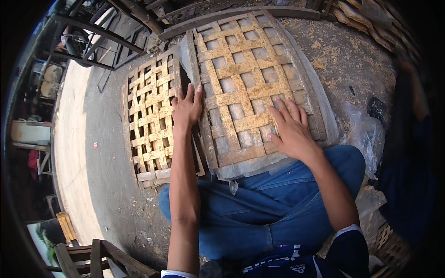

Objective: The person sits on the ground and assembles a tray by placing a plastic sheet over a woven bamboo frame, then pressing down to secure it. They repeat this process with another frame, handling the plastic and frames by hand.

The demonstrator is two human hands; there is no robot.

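Note:
A large wooden-framed rack [245,95] with a woven lattice of flat yellowish strips lies in front of my folded legs. Clear plastic sheeting [315,99] sticks out around its edges, and something pale shows through the gaps. My right hand [294,129] rests on the rack's near right part, fingers spread, holding nothing. At the rack's left edge, my left hand [186,109] has its fingers stretched out, holding nothing; the fingertips are by the side rail. A smaller woven lattice rack [150,116], apparently stacked on others, stands just left of that hand.
Crumpled clear plastic [364,132] lies on the right, by a person in dark clothing [408,157]. More racks [366,21] are piled at the far right. Dark metal frames [92,34] stand at the far left, and a wooden stool-like frame [95,257] at the near left.

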